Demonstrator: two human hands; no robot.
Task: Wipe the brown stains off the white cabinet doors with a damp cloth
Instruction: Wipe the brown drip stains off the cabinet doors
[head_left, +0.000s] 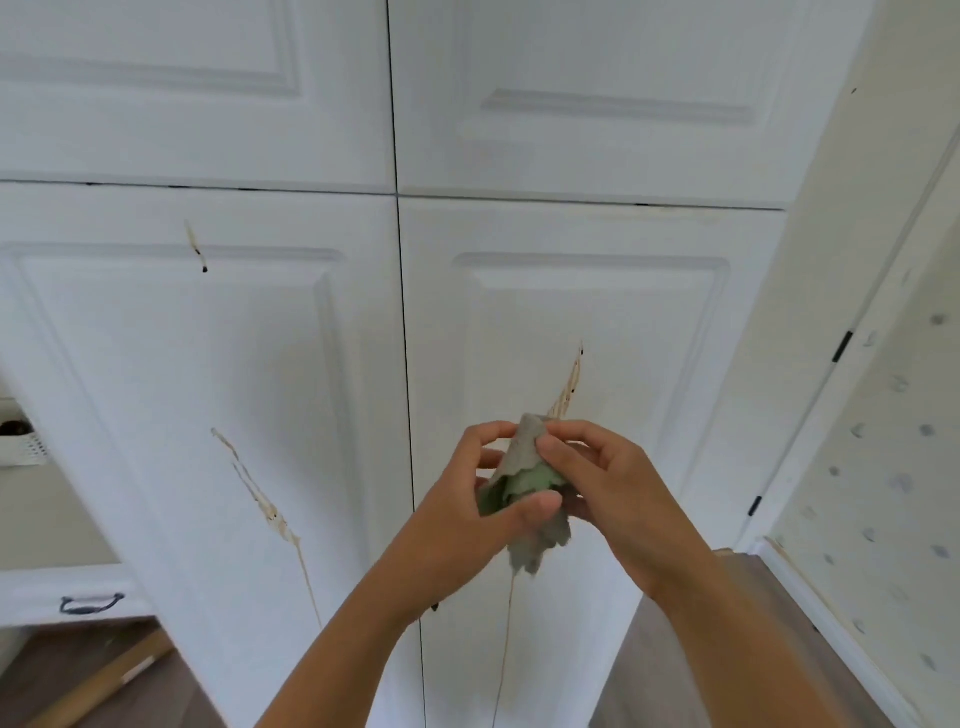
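Your left hand (467, 499) and right hand (608, 488) meet in front of the right door (597, 312), with both forearms angled up from below. Between them you hold the cloth (524, 483), grey-green and bunched. Your left thumb presses its lower fold, with the fingers curled behind it. Your right fingertips pinch its upper edge. A brown streak (569, 382) shows just above the cloth. The left door (156, 364) bears a long run (260, 499) and a short mark (196, 247).
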